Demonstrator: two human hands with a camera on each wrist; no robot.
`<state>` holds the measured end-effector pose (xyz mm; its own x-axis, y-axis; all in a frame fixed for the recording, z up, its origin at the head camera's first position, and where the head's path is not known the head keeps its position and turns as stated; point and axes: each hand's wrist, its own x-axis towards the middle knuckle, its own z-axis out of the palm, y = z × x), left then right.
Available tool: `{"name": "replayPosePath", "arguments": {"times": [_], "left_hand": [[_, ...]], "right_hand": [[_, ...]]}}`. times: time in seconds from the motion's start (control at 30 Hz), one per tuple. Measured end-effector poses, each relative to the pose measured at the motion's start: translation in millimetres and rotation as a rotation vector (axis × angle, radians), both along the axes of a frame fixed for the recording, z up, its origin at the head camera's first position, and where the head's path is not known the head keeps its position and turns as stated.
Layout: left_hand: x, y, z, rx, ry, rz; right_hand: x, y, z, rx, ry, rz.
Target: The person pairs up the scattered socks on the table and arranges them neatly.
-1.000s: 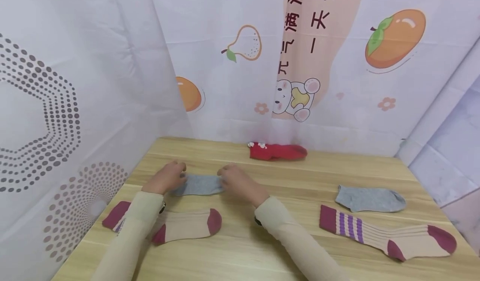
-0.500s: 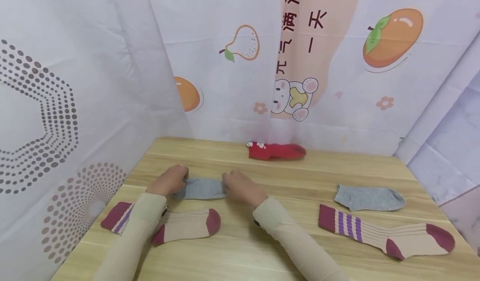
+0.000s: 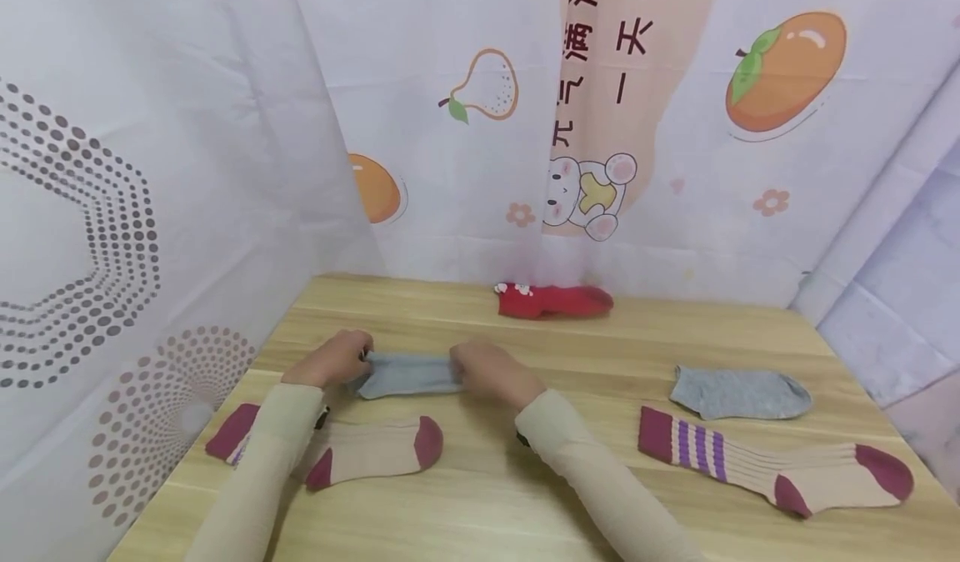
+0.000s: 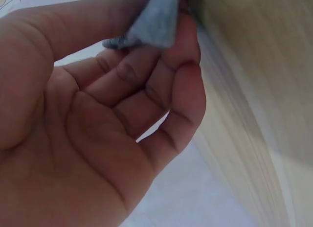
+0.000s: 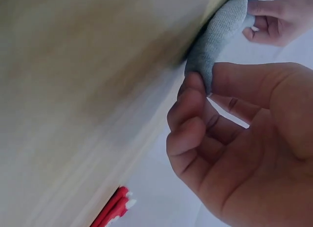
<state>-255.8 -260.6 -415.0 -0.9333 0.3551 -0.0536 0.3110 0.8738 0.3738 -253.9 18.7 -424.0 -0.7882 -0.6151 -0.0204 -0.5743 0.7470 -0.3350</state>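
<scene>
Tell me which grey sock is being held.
The grey sock pinched by the left hand and right hand; the other grey sock lies untouched farther right on the table.

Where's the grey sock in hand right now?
Left of centre in the head view, the grey sock spans from the left hand to the right hand, just beyond a cream-and-maroon sock.

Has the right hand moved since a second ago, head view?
Yes, slightly: the right hand, pinching a grey sock, has shifted rightward, judged against the cartoon animal print on the curtain.
</scene>
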Motion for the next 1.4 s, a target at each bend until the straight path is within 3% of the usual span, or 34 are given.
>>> {"name": "replayPosePath", "arguments": {"times": [0.1, 0.27, 0.43, 0.63, 0.93, 1.2, 1.4], "left_hand": [[-0.1, 1.5, 0.8, 0.005, -0.025, -0.032], [-0.5, 6.2, -0.2, 0.039, -0.067, -0.028], [0.7, 11.2, 3.7, 0.104, -0.067, -0.040], [0.4, 19.9, 8.2, 0.171, -0.062, -0.119], [5.5, 32.5, 18.7, 0.208, -0.091, -0.165], [13.9, 46.1, 27.4, 0.214, -0.035, -0.244], [22.1, 54.9, 32.5, 0.222, -0.046, -0.273]], "right_hand": [[-0.9, 9.2, -0.8, -0.029, -0.008, -0.020], [-6.6, 22.2, 1.0, -0.043, 0.003, -0.030], [-9.9, 32.5, 8.3, -0.031, 0.004, -0.066], [-6.5, 60.3, 12.0, -0.047, 0.048, -0.133], [8.1, 84.8, 18.4, -0.068, 0.154, -0.081], [26.7, 106.3, 19.2, -0.125, 0.303, -0.013], [41.5, 120.0, 24.4, -0.110, 0.296, -0.018]]}}
